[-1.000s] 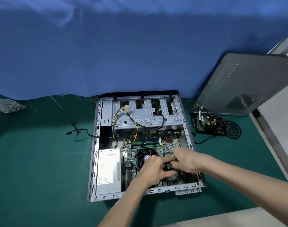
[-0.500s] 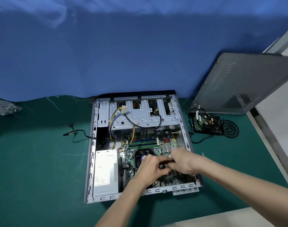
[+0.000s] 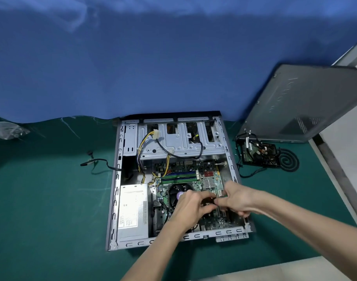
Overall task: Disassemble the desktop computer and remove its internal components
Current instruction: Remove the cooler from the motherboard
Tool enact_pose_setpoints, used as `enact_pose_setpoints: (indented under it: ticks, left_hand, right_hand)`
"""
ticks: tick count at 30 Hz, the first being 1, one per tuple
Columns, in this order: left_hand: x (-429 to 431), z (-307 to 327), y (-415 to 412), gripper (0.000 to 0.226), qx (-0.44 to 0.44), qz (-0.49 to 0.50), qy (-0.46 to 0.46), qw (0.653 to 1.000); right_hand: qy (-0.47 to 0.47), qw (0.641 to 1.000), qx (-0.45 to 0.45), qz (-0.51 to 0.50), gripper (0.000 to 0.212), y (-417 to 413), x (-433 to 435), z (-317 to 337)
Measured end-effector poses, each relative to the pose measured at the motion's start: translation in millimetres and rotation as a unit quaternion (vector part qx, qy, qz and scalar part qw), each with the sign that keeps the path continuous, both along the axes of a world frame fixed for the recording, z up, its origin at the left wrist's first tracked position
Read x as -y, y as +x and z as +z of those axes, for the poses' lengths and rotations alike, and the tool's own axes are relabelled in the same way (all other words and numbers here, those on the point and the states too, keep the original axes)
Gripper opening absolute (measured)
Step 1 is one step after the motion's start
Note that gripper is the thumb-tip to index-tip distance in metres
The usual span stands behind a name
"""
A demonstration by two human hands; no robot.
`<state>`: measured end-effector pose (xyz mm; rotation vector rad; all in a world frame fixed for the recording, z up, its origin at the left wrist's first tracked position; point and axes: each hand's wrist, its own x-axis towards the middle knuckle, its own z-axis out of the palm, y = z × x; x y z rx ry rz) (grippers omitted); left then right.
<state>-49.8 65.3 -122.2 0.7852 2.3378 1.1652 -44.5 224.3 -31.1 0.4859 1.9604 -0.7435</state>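
The open computer case [image 3: 174, 179] lies flat on the green tabletop [image 3: 41, 199]. Both hands meet over its circuit board [image 3: 209, 180], just right of the round fan [image 3: 178, 194]. The left hand [image 3: 190, 207] and right hand [image 3: 237, 198] have their fingers pressed together, pinching a small dark part [image 3: 208, 200] between them. Left of the left hand sits the silver power box [image 3: 133, 209]. Beyond the right hand, a removed drive [image 3: 256, 154] and side panel [image 3: 307, 102] rest apart from the case.

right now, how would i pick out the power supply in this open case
Find the open computer case lying flat on the green mat. In its near-left corner sits the power supply, left of the black cooler fan; it is the only plain silver box bearing a white label.
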Motion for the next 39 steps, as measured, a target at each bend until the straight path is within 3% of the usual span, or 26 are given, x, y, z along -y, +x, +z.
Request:
enact_pose_setpoints:
  ticks: [2,5,6,7,8,10,12,13,16,18,20,22,23,24,26,27,28,30,32,34,35,37,39]
  left_hand:
    - [-2,0,2,0.043,-0.014,-0.023,-0.005,1.0]
    - [-1,-1,5,0.026,-0.025,-0.044,-0.012,0.999]
    - [1,-3,5,0.021,-0.033,-0.034,-0.014,0.999]
    - [3,-5,4,0.021,-0.041,-0.025,-0.018,0.999]
    - [4,-5,3,0.024,-0.045,-0.021,-0.022,0.999]
    - [4,-4,2,0.028,-0.027,-0.012,-0.007,1.0]
    - [1,-2,1,0.028,0.018,0.001,0.027,0.999]
    - [1,0,1,0.031,0.031,0.004,0.029,0.999]
    - [4,-3,-1,0.049,0.046,0.003,0.021,0.999]
    - [5,-3,-1,0.049,0.045,-0.025,0.012,0.999]
    - [4,-4,0,0.035,0.024,-0.035,0.002,0.999]
    - [2,-3,-1,0.033,0.002,-0.012,-0.01,1.0]
    - [1,-4,-2,0.033,-0.005,-0.005,-0.02,1.0]
    - [0,-6,-2,0.029,-0.01,-0.004,-0.027,1.0]
    - [2,-6,-3,0.023,0.0,-0.006,-0.026,1.0]
    - [2,-3,-2,0.022,0.011,-0.009,-0.015,1.0]
    - [2,-2,-2,0.024,0.016,-0.015,-0.002,1.0]
    - [2,-2,-2,0.029,0.032,-0.03,0.004,0.999]
    - [0,-2,-2,0.021,0.04,-0.053,0.002,0.998]
    - [0,-5,-1,0.004,0.042,-0.051,-0.018,0.998]
    - [0,-7,-1,0.014,0.046,-0.04,-0.033,0.998]
    - [2,-6,1,0.026,0.036,-0.036,-0.048,0.998]
    - [4,-8,0,0.012,0.034,-0.047,-0.042,0.997]
  right_hand:
    - [0.06,0.979,-0.093,0.174,0.017,3,7,1]
    - [0.134,0.865,-0.215,0.434,0.002,7,23,0]
    - [0.143,0.84,-0.245,0.462,0.004,9,27,-1]
    - [0.143,0.839,-0.262,0.455,0.005,11,29,0]
    - [0.132,0.869,-0.256,0.404,0.012,11,29,2]
    - [0.06,0.97,-0.153,0.181,0.035,8,24,11]
    - [-0.011,0.999,-0.028,-0.026,0.042,2,19,14]
    - [-0.014,0.999,0.003,-0.037,0.037,1,18,13]
    - [0.018,0.994,-0.031,0.103,0.021,-2,19,9]
    - [0.069,0.957,-0.094,0.267,0.02,-4,18,10]
    - [0.134,0.881,-0.146,0.429,0.012,-4,15,9]
    - [0.169,0.831,-0.193,0.494,0.015,1,12,3]
    - [0.166,0.843,-0.2,0.471,0.013,4,13,1]
    - [0.144,0.885,-0.19,0.4,0.015,5,11,1]
    - [0.048,0.984,-0.083,0.148,0.038,5,10,0]
    - [0.006,0.999,-0.02,0.031,0.042,3,10,1]
    - [-0.006,1.0,0.015,-0.023,0.04,2,11,1]
    - [0.034,0.998,-0.025,0.036,0.029,1,17,1]
    - [0.102,0.964,-0.129,0.208,0.025,2,26,-1]
    - [0.153,0.883,-0.219,0.386,0.014,4,35,0]
    - [0.168,0.838,-0.245,0.458,0.005,6,40,1]
    - [0.187,0.783,-0.259,0.534,0.018,11,43,-3]
    - [0.195,0.783,-0.266,0.527,0.021,15,39,-6]
